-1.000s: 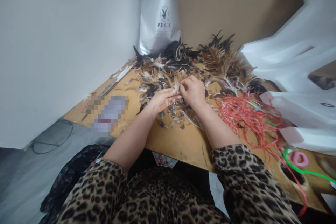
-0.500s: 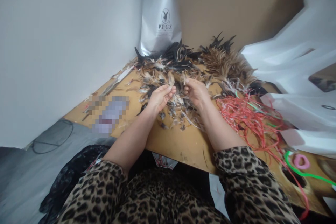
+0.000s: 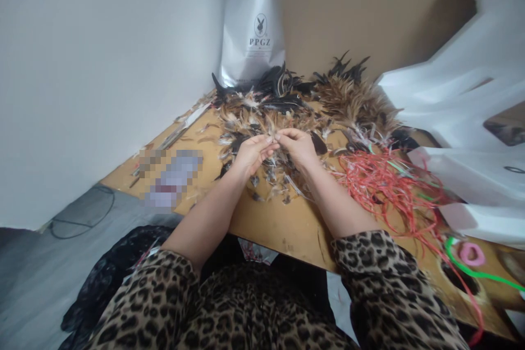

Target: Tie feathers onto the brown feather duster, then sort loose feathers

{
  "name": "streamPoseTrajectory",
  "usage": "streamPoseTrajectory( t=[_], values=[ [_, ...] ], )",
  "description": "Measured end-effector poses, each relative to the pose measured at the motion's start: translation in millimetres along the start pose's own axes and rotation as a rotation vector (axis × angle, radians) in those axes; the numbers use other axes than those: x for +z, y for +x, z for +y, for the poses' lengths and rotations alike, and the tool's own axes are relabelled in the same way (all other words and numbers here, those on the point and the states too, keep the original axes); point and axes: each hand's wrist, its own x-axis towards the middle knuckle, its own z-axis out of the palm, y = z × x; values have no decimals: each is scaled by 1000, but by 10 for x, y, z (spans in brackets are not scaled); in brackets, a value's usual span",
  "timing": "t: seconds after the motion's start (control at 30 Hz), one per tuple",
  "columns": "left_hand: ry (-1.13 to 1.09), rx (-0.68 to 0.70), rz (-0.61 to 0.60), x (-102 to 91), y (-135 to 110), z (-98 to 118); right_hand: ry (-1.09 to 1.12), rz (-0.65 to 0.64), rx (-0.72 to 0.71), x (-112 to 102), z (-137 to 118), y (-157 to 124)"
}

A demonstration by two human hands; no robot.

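Note:
A heap of brown, tan and black feathers [image 3: 283, 104] covers the far middle of a wooden table [image 3: 283, 227]. My left hand [image 3: 251, 154] and my right hand [image 3: 298, 147] meet fingertip to fingertip just above the near edge of the heap. Both pinch a small pale feather [image 3: 274, 132] between thumb and fingers. Loose feather bits lie on the wood below my wrists. My forearms come up from leopard-print sleeves at the bottom.
A tangle of red strings [image 3: 381, 183] lies right of my right arm, with a green cord [image 3: 471, 268] and a pink ring [image 3: 471, 254] beyond. White bags [image 3: 459, 104] pile at the right. A white PPGZ bag [image 3: 253, 27] stands at the back. The white wall [image 3: 102, 65] is left.
My hands drew apart over the feathers half a second ago, then came back together. Their fingertips now meet on a small feather, slightly farther from me than a second ago.

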Motion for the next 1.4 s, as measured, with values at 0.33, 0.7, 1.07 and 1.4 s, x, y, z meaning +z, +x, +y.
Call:
streamPoseTrajectory(
  t=[0.33, 0.7, 1.07, 1.4],
  values=[
    [79, 37, 9, 11, -5, -16, -50, -6, -3, -6, 10, -5],
    [160, 68, -80, -4, -21, -25, 97, -50, 119, -21, -24, -8],
    [218, 62, -105, -5, -44, -7, 193, -127, 265, -18, -18, 0],
    [271, 162, 75, 18, -19, -8, -269, 69, -307, 1, -128, -46]
  ],
)
